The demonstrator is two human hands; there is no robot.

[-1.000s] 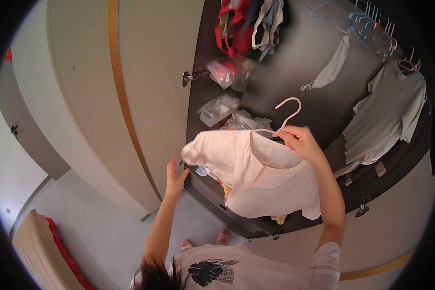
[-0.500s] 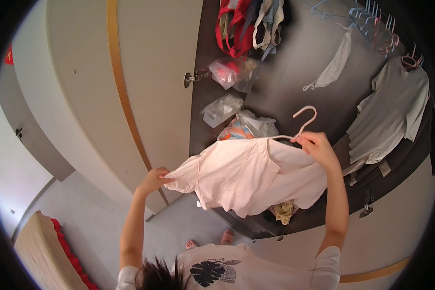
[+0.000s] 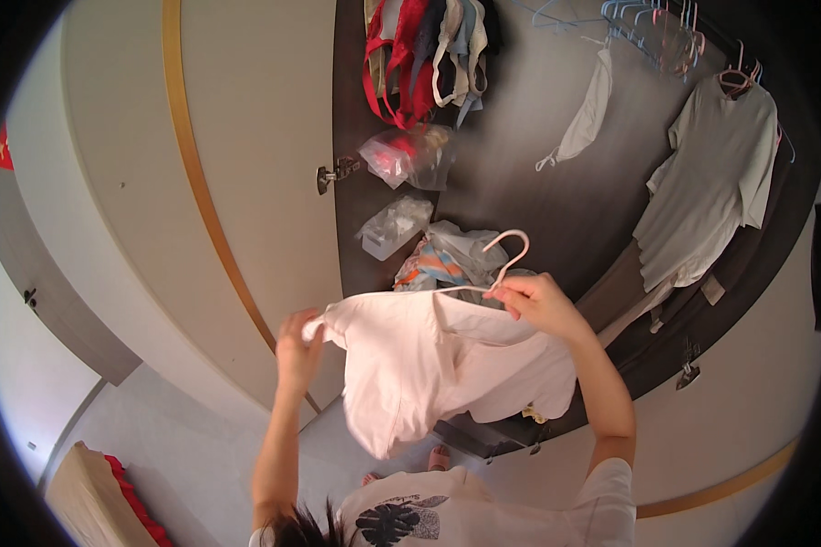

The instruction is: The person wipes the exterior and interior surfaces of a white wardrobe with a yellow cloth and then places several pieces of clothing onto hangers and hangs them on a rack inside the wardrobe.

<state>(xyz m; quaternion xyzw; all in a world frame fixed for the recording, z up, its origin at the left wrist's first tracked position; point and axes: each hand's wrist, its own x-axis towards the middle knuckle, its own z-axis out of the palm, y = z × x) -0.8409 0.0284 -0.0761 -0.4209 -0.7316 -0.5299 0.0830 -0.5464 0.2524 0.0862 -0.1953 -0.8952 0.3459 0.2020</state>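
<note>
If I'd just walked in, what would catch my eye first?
The pale pink garment in the centre, on a hanger gripped at its neck by the right hand, with the left hand at the garment's left end. Beyond it, bright red straps hang near the top, and a grey short-sleeved shirt hangs at the right.
</note>
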